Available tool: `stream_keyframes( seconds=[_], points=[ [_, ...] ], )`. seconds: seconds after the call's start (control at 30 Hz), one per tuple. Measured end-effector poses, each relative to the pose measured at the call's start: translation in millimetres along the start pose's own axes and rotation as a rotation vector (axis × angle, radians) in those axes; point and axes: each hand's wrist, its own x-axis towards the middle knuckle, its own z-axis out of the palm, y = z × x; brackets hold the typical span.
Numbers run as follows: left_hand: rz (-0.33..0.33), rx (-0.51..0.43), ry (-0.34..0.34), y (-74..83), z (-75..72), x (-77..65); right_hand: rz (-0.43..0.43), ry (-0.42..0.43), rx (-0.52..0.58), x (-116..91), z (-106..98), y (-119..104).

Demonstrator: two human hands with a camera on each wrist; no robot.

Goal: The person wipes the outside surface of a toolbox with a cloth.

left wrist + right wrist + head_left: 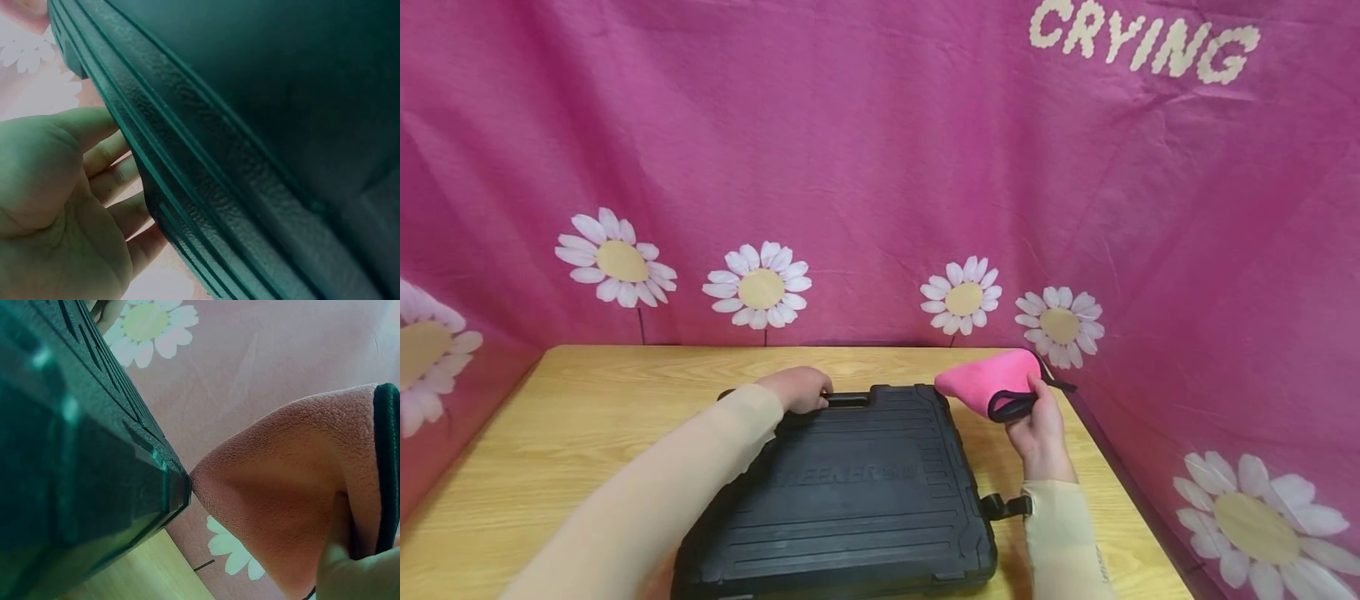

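A black hard plastic carrying case (857, 500) with ribs and raised lettering takes up the middle of the wooden table, its handle (847, 401) on the far side. My left hand (797, 389) grips that far edge beside the handle; in the left wrist view the fingers (119, 178) reach behind the ribbed edge. To the right, my right hand (1039, 421) pinches a pink fleecy cloth (988, 379) with dark trim, folded to a point. That point touches the case's far right corner, as the right wrist view also shows. Part of the right hand is out of that view.
The wooden table (587, 417) runs back to a pink curtain (850, 167) printed with white daisies, which also hangs along both sides. A black strap (1006, 506) shows between the case and my right wrist.
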Motion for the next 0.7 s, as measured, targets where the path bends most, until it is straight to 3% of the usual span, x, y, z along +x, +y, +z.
stream_keyframes(
  seconds=[0.7],
  points=[
    [-0.029,-0.042,-0.057,-4.9,6.5,5.0,-0.034,-0.006,-0.023,2.2,1.0,3.0]
  ],
)
